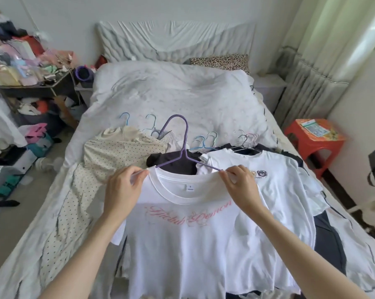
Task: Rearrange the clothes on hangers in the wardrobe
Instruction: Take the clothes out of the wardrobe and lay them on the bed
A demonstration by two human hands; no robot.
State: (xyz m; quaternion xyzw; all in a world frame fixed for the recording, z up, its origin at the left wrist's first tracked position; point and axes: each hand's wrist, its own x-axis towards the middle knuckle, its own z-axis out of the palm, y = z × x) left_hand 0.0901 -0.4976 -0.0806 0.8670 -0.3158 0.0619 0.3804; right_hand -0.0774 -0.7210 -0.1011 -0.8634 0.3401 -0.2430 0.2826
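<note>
Pinching the collar of a white tee (195, 244) w/ pink script, left hand (123, 188) and right hand (240, 186) each nip a shoulder where the purple hanger (183, 147) runs into the neck. Tee is held up over the bed's (178, 93) near end, atop other hung clothes: dotted cream dress (117, 152) left, bear-print white tee (275, 178) right. Far half of the bed lies bare; orange stool (312, 141) sits off the right edge.
</note>
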